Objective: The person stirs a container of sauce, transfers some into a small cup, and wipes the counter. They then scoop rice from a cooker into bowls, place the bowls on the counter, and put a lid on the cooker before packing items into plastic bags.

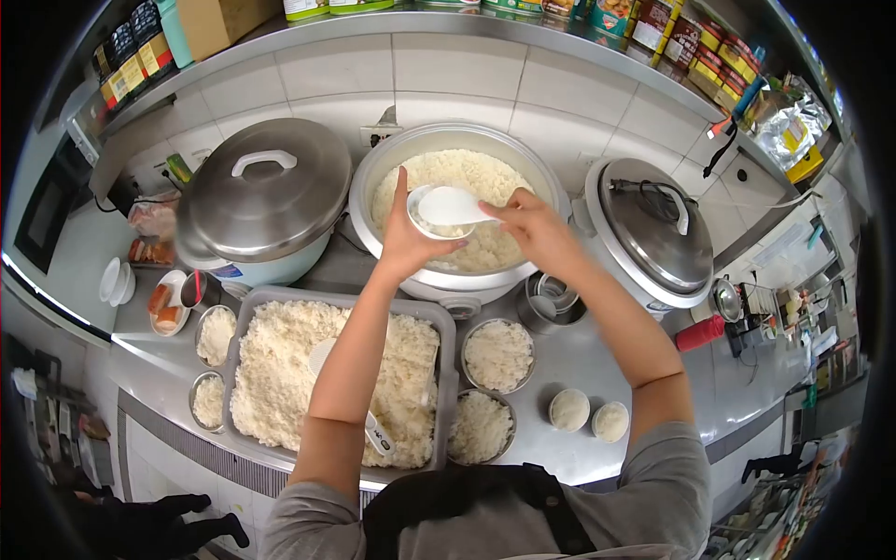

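My left hand (pixel 403 238) holds a small white bowl (pixel 429 224) over the large open rice cooker (pixel 392 163), which is full of white rice (pixel 467 177). My right hand (pixel 534 224) grips the handle of a white rice paddle (pixel 453 205), whose blade rests over the bowl. Below my arms a grey tray (pixel 245 322) is heaped with rice, and a second white paddle (pixel 378 434) lies in it under my left forearm.
A lidded cooker (pixel 266 191) stands at left, another (pixel 658 229) at right. Round metal bowls of rice (pixel 497 355) flank the tray; two small filled cups (pixel 569 409) sit at right. A red cylinder (pixel 700 333) lies beyond. Shelves of packaged goods run overhead.
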`<state>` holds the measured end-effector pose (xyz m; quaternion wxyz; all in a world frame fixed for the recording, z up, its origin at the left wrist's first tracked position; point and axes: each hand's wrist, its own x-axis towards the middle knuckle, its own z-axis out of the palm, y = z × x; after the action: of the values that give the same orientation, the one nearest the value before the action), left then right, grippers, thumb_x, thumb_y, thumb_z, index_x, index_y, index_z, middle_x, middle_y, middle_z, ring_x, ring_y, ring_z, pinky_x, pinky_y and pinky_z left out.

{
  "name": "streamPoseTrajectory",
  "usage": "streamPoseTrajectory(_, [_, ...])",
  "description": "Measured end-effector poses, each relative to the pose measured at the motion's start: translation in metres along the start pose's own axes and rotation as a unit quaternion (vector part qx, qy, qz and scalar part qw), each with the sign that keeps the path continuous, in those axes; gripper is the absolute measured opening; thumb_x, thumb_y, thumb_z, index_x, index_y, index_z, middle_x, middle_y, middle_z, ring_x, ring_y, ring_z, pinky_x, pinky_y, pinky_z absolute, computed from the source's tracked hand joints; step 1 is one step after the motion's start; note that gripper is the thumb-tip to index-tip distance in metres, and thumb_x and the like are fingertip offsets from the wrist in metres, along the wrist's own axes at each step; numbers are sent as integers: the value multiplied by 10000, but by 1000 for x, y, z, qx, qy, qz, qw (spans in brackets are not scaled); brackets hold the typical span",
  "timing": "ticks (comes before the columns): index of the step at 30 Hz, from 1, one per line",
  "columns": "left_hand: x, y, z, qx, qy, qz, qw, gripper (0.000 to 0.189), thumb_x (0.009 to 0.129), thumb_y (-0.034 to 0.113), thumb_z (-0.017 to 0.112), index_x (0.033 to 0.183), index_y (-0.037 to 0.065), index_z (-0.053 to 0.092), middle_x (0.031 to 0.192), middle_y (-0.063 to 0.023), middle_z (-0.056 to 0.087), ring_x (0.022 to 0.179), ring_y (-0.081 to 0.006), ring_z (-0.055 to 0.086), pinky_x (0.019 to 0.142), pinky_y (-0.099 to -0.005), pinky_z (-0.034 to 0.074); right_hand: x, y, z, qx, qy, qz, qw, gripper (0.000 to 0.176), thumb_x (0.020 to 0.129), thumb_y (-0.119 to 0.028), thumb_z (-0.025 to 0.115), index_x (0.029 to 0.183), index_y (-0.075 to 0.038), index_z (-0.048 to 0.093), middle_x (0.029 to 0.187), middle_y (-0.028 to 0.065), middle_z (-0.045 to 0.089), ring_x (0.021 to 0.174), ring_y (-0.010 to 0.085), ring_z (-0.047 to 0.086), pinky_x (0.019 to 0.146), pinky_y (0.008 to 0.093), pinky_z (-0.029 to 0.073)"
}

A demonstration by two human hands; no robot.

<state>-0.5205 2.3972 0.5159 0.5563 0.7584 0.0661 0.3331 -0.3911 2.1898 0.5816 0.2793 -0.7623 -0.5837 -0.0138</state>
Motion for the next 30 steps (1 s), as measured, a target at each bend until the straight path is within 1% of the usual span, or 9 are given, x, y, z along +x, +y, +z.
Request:
streamPoseTrajectory(5, [-11, 5, 5, -17, 42, 90, 995, 1452, 581, 78, 948, 1643, 73, -42, 1431, -201, 503, 1312, -317, 546, 1104, -414, 463, -9, -30, -51, 40, 35, 76, 996, 478, 945, 22, 612, 1388, -156, 644, 995, 158, 583, 864, 315, 614, 807, 409, 491])
streamPoseTrajectory(11, [-24, 11, 5, 102, 35, 197, 974, 1428, 587, 51, 929, 1649, 96, -25, 1455, -176, 479, 1335, -310, 520, 1106, -412, 463, -11, -9, -1, 43, 95, 66, 992, 407, 973, 2, 569, 1378, -28, 592, 1085, 229, 605, 972, 400, 637, 856, 437, 500])
streamPoseTrajectory(16, [-31, 5, -2, 91, 54, 167, 980, 1403, 596, 59, 928, 1650, 92, 3, 1455, -180, 493, 1305, -314, 552, 1091, -402, 474, -28, -37, 22, 40, 72, 54, 995, 483, 952, 39, 530, 1430, -36, 545, 1078, 223, 576, 939, 408, 641, 842, 468, 515])
streamPoseTrajectory(20, [-33, 11, -6, 87, 126, 129, 980, 1383, 589, 53, 935, 1640, 47, 36, 1445, -200, 502, 1297, -363, 549, 1089, -428, 469, -50, -59, 51, -2, 19, 46, 999, 543, 939, 52, 505, 1471, -55, 509, 1040, 215, 547, 892, 391, 641, 817, 487, 520])
streamPoseTrajectory(24, [-40, 4, -14, 140, 162, 135, 967, 1392, 580, 69, 951, 1642, 59, 52, 1481, -221, 455, 1317, -361, 533, 1100, -433, 464, -33, -60, 14, 26, -20, 63, 997, 473, 972, 19, 515, 1420, -112, 592, 1008, 189, 562, 886, 361, 645, 797, 457, 523])
streamPoseTrajectory(25, [-42, 3, -16, 153, 170, 142, 963, 1393, 578, 72, 954, 1642, 62, 55, 1491, -226, 441, 1323, -358, 528, 1103, -433, 462, -25, -52, 7, 44, 23, 49, 998, 392, 993, -23, 532, 1354, -122, 650, 1000, 179, 597, 894, 362, 648, 799, 425, 519])
streamPoseTrajectory(27, [-52, 3, -23, 120, 192, 110, 968, 1393, 576, 65, 952, 1644, 67, 58, 1500, -237, 421, 1336, -345, 516, 1106, -430, 461, -2, -26, -2, 97, 78, 82, 989, 329, 995, -63, 555, 1294, -111, 684, 1017, 160, 642, 931, 357, 655, 835, 445, 483])
streamPoseTrajectory(29, [-65, 8, -23, 54, 228, 58, 970, 1396, 574, 47, 950, 1643, 65, 53, 1479, -235, 436, 1326, -321, 525, 1107, -418, 464, 32, 26, 6, -14, 134, 56, 989, 296, 984, -75, 579, 1248, -115, 707, 1036, 121, 682, 971, 333, 663, 888, 475, 429])
streamPoseTrajectory(30, [-73, 12, -22, 57, 235, 34, 970, 1392, 579, 44, 948, 1642, 62, 50, 1472, -233, 442, 1317, -320, 533, 1105, -419, 466, 48, 42, 10, -86, 122, 64, 987, 291, 980, -88, 580, 1232, -128, 720, 1032, 105, 695, 983, 311, 669, 903, 482, 410])
